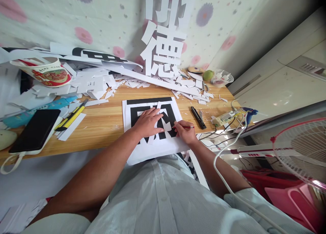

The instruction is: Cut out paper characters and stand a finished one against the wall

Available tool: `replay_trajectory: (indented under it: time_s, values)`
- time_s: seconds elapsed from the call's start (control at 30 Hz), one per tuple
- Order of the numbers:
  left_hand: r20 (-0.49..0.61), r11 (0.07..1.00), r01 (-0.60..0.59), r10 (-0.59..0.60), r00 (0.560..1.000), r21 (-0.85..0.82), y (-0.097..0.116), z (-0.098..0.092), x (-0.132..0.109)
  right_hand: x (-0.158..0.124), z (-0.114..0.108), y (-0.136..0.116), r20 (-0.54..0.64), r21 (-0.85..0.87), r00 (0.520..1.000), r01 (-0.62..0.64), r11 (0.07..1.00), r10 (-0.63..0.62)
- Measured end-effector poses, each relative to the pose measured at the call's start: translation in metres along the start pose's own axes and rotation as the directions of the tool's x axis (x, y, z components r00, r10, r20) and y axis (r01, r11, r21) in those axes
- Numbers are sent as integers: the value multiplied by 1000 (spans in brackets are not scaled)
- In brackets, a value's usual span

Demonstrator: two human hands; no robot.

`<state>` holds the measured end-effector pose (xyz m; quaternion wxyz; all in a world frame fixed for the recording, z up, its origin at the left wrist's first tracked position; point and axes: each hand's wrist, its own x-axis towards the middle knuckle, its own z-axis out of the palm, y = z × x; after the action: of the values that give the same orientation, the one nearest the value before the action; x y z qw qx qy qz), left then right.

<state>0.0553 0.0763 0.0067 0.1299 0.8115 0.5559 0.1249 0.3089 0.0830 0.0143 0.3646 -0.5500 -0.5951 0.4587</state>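
A white sheet printed with a bold black character (175,108) lies at the table's front edge, its lower part hanging toward my lap. My left hand (150,122) rests on it with fingers spread, pressing down a white cut-out paper piece (167,126) laid over the black print. At the sheet's right side, my right hand (185,133) is closed around a thin red-and-dark pencil (191,127), its tip beside the cut-out's edge. Part of the cut-out is hidden under my left hand.
Paper scraps (96,83) pile along the wall. Left are a noodle tub (51,71), a phone (37,130) and a yellow utility knife (70,118). A black marker-like object (198,117), a wired power strip (225,119) and a fan (303,149) are right. Cut-out characters (164,52) hang behind.
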Motion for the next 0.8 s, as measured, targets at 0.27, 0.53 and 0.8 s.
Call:
replay_trajectory:
  time_s: [0.27,0.53,0.8]
  values:
    - [12,1000,6,-6,1000,-7,2,-2,0,-4,-2,-2,7,-4,1000,-7,1000,7]
    - [11,1000,4,-4,1000,-2,1,0,0,-7,-2,-2,19,1,1000,-6,1000,6]
    - [25,1000,10,-11,1000,3,2,-3,1,-4,-5,4,14,26,1000,23,999,-24]
